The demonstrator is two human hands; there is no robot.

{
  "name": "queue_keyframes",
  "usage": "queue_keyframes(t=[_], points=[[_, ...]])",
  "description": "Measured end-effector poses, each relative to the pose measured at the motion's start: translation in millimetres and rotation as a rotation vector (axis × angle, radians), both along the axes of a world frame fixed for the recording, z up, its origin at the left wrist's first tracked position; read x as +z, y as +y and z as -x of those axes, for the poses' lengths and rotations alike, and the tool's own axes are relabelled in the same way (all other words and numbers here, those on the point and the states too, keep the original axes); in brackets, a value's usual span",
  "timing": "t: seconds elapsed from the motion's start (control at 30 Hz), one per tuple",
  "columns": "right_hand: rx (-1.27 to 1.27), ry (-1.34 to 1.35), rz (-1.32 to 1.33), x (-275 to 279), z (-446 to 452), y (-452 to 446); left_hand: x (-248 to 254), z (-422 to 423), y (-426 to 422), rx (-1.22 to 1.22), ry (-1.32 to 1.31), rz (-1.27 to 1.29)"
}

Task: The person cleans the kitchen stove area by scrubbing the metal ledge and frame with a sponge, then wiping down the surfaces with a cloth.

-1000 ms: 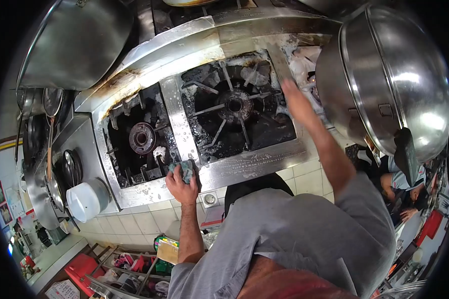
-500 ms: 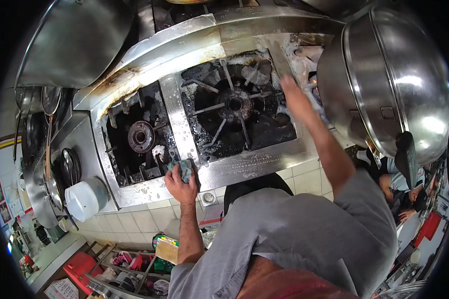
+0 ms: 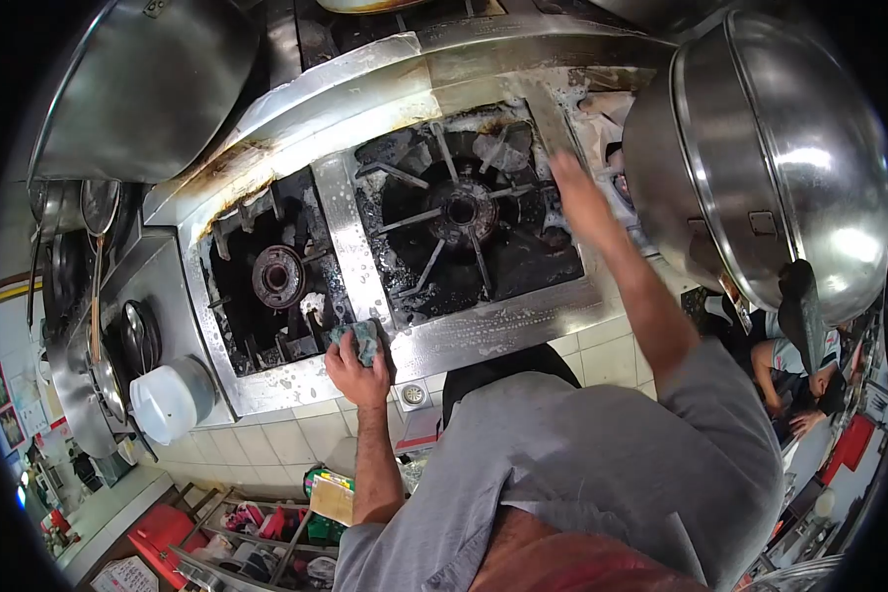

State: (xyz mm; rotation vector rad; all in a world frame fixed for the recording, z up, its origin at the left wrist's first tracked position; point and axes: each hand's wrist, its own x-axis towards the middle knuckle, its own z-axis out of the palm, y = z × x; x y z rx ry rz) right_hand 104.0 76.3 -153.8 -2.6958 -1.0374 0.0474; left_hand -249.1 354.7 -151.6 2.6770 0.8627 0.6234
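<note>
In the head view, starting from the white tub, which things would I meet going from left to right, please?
White tub, left burner, left hand with sponge, middle burner, right hand, steel pot.

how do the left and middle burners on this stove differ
The left burner shows a reddish-brown ring; the middle burner looks darker. Long bars radiate around the middle burner, while only shorter ones show near the left burner. The left burner's opening looks narrower than the middle burner's. Both sit in dark, grimy openings in the steel stove, without pots.
</note>
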Motion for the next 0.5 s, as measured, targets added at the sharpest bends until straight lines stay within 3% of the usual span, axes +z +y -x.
queue_keyframes(t=[0.1,0.2,0.23,0.27,0.37,0.43,0.5], points=[[-0.051,0.184,0.051,12.0,56.5,-22.8,-4.6,-0.9,0.8,0.028,-0.008,0.016],[-0.024,0.019,0.117,4.9,-31.1,20.8,-2.9,-0.1,0.5,0.029,-0.003,0.013],[0.018,-0.022,-0.079,-28.1,-90.7,35.4,2.3,-0.6,-1.2,0.025,0.003,0.018],[-0.097,0.060,0.093,12.6,-112.0,70.3,3.9,-3.0,-2.5,0.025,0.005,0.021],[-0.291,0.066,0.029,-32.6,-149.2,80.6,3.6,1.7,-4.3,0.026,0.026,0.000],[-0.036,0.070,0.122,-2.0,-93.8,54.0,3.5,-3.9,-2.0,0.033,0.011,-0.006],[0.008,0.052,0.085,-1.7,-9.8,-0.8,4.5,-1.5,-1.8,0.025,0.018,0.013]])
